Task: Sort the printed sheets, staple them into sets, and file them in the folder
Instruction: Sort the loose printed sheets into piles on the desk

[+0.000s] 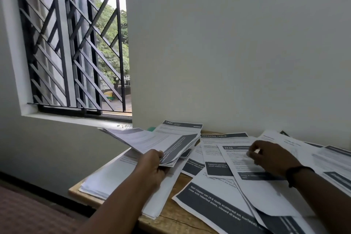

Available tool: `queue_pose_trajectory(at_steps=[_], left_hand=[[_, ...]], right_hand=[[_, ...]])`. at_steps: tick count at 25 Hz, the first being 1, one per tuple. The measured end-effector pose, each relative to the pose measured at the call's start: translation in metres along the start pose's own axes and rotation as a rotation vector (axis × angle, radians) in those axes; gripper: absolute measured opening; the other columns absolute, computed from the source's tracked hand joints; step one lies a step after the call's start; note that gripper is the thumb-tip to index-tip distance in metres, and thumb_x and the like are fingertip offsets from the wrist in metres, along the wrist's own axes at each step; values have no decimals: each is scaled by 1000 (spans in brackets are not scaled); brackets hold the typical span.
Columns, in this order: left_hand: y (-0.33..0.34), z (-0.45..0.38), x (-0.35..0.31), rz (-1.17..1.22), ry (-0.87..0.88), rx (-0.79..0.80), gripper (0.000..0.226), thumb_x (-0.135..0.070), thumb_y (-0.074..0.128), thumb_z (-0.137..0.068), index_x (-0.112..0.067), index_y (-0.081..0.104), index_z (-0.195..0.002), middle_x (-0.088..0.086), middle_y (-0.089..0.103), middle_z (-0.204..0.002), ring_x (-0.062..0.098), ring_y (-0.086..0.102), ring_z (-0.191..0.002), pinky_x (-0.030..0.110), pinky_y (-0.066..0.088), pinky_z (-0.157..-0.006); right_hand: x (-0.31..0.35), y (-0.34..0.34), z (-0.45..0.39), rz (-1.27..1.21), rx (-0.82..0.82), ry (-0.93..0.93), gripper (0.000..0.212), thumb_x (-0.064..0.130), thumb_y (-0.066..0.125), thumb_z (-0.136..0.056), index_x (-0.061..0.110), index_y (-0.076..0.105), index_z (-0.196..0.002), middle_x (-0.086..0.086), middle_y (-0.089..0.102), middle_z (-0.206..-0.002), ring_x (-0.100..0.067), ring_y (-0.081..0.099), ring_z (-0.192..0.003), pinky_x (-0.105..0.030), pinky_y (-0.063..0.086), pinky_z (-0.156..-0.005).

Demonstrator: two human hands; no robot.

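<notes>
Desk (171, 220): hands (154, 165) perhaps gripping sheets (152, 140)

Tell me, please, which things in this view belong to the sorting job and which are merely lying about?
Part of the job:
- sheaf of printed sheets, gripped by the left hand
- sheet numbered 2748, under the right hand, whose fingers touch it
- loose printed sheets spread on the wooden table
- white stack at the table's left edge

Just there:
- barred window
- black wristband
</notes>
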State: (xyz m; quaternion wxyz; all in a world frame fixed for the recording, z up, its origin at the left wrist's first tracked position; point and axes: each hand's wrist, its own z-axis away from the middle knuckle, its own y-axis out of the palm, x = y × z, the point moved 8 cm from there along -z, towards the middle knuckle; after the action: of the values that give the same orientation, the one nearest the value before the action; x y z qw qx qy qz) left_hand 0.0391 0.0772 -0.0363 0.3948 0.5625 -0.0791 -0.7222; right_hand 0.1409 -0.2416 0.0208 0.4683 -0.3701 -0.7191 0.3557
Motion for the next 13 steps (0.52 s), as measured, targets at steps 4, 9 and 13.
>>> queue_pose_trajectory(at_steps=[4, 9, 13], left_hand=[[10, 2, 8, 80, -82, 143, 32, -1, 44, -93, -1, 43, -124, 34, 64, -109, 48, 67, -94, 54, 57, -81], [17, 29, 9, 131, -152, 227, 34, -17, 49, -95, 0, 51, -124, 32, 69, -100, 45, 70, -85, 47, 58, -48], [22, 72, 27, 74, -324, 332, 57, -35, 55, -90, 3, 47, -132, 34, 62, -117, 47, 63, -104, 62, 52, -71]], right_hand=[[-5, 4, -3, 193, 65, 25, 19, 50, 58, -87, 32, 62, -82, 11, 64, -91, -9, 58, -88, -26, 45, -77], [-3, 8, -1, 237, 106, 29, 29, 54, 59, -84, 27, 69, -89, 9, 65, -98, -9, 58, -90, -25, 47, -77], [3, 5, 1, 283, 81, 12, 28, 55, 57, -85, 29, 66, -88, 9, 66, -98, -10, 58, -92, -26, 47, -78]])
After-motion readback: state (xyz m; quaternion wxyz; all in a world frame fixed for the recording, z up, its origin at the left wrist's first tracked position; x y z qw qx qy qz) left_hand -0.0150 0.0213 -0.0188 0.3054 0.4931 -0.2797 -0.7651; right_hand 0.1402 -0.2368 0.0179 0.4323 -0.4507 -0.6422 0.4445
